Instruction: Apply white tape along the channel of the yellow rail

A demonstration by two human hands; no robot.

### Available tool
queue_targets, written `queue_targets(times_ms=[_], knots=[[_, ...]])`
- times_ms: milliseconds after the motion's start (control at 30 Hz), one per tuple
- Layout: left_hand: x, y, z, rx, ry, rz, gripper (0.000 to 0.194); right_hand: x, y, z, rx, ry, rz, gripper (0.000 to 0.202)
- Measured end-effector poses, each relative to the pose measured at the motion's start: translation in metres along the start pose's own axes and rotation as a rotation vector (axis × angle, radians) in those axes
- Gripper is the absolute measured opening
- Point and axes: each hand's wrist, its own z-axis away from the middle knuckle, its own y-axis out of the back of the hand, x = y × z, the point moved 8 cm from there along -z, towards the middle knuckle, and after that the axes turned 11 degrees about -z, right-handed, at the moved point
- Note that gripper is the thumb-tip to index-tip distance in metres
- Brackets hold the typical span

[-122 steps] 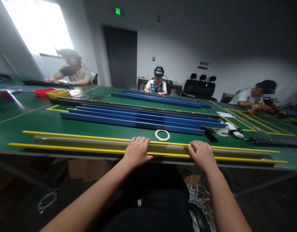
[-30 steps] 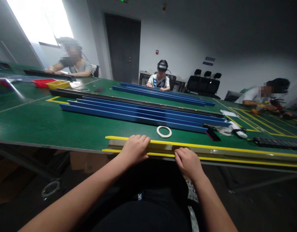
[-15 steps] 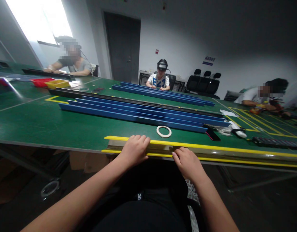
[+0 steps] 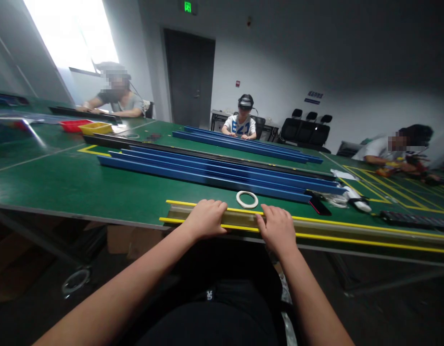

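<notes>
A long channel-shaped profile (image 4: 344, 231) with yellow edges lies along the near edge of the table. My left hand (image 4: 206, 219) is wrapped across it near its left end, fingers over the far yellow edge. A short way to the right, my right hand (image 4: 279, 229) grips the same profile, its fingers reaching the far edge and its thumb inside the channel. Just beyond the gap between my hands lies a roll of white tape (image 4: 247, 199). The undersides of both hands are hidden.
Several blue profiles (image 4: 203, 177) and a black one lie across the green table (image 4: 56, 182). A phone (image 4: 320, 205) and a white object (image 4: 358, 200) are at the right. Red (image 4: 74, 126) and yellow (image 4: 95, 128) trays stand left. Three people sit around the table.
My right hand has moved up from the near yellow edge so its fingers now cross to the far edge. My left hand stays on the profile. The view has shifted slightly.
</notes>
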Motion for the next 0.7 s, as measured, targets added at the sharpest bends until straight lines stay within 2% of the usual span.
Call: queue_targets(times_ms=[100, 233, 400, 500, 600, 700], knots=[[0.001, 0.003, 0.0, 0.017, -0.021, 0.032, 0.058, 0.004, -0.009, -0.005, -0.049, -0.017, 0.046, 0.033], [-0.006, 0.008, 0.008, 0.034, -0.056, 0.105, 0.07, 0.006, -0.009, -0.003, -0.038, -0.007, 0.051, 0.031], [-0.048, 0.007, 0.03, 0.028, 0.064, 0.104, 0.091, 0.024, -0.007, 0.002, -0.049, -0.008, 0.051, 0.03], [-0.062, 0.003, 0.038, -0.009, 0.095, 0.064, 0.081, 0.042, -0.006, 0.003, -0.069, -0.017, 0.059, 0.03], [-0.056, 0.001, 0.039, 0.005, 0.091, 0.038, 0.069, 0.058, -0.004, 0.005, -0.103, -0.044, 0.065, 0.03], [-0.04, 0.0, 0.032, 0.039, 0.071, 0.034, 0.067, 0.064, 0.0, 0.006, -0.119, -0.078, 0.074, 0.031]])
